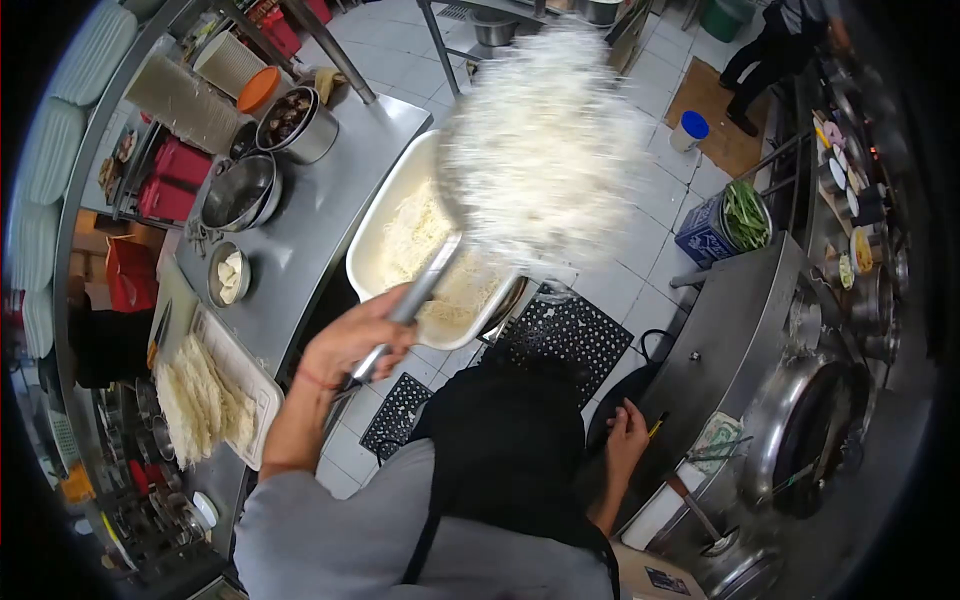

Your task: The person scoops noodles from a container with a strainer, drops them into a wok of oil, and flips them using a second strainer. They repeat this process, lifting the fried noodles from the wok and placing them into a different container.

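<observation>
Biggest thing from up here is the steel counter [300, 240] running down my left side, and across the aisle there's the cook line with a wok [810, 430] sunk into it. On the counter sits a white tub [372, 240] with pale noodles in the bottom, hanging a bit over the edge towards me. Right above the tub is a big blurry heap of noodles [545, 140], lifted up in the air on a strainer whose metal handle [420, 290] slants down into my left hand [355, 345]. That hand's fingers are wrapped tight round the handle, thumb on top. The heap is smeared by motion, so I can't make out the strainer's basket itself.

Further along the counter near me there's a tray [235, 385] with more noodle bundles laid out, then a steel bowl [240, 192], a pot [295, 122] with something dark in it, and a small dish [228, 275] of white pieces.

My right hand [628, 432] is low by the edge of the cook line, fingers loosely curled and not holding anything, as far as I can tell. On the floor there's a black mat [565, 335].
</observation>
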Tool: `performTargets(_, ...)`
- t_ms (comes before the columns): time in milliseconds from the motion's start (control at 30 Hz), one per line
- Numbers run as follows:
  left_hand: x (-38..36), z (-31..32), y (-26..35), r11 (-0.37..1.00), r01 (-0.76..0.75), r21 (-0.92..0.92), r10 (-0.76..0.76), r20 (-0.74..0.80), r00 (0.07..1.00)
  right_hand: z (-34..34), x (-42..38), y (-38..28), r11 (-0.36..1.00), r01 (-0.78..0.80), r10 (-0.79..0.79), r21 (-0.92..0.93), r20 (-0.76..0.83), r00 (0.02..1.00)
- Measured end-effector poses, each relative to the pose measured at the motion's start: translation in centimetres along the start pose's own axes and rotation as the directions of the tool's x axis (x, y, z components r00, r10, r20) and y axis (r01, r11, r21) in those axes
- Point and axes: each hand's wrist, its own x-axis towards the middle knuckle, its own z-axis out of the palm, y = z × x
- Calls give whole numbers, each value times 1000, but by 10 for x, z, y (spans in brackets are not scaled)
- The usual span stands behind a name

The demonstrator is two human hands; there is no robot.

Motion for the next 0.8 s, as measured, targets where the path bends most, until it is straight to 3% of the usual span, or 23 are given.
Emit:
performTargets(100,-40,-46,-15,998,-54,46,58,-89,994,20,-4,-3,997,52,-50,-52,37,998)
performTargets(167,-51,-62,-26,993,-25,117,57,-280,958,30,-9,-7,997,65,-63,-45,52,997)
performTargets(267,-52,-83,-54,997,36,75,-15,-267,964,38,-16,-3,994,91,-86,-57,78,993)
performTargets(333,-42,-92,-72,987,72,140,-28,-299,954,42,-20,3,990,109,-100,-85,99,990)
performTargets(400,-26,-96,-88,907,101,409,102,-447,889,42,-22,8,990,99,-85,-105,131,988)
performTargets(433,-23,-94,-87,911,125,393,96,-497,863,43,-22,6,989,103,-89,-108,126,988)
performTargets(567,-29,-99,-85,873,69,483,223,-521,824,41,-31,-7,988,89,-77,-127,103,992)
performTargets(667,-48,-98,-73,658,173,732,454,-570,685,42,-34,-13,983,98,-84,-156,94,992)
performTargets(733,-69,-90,-59,543,201,815,554,-528,644,42,-35,-16,980,108,-93,-169,95,991)
performTargets(800,-87,-74,-46,511,248,823,569,-540,620,42,-36,-22,965,138,-112,-224,124,986)
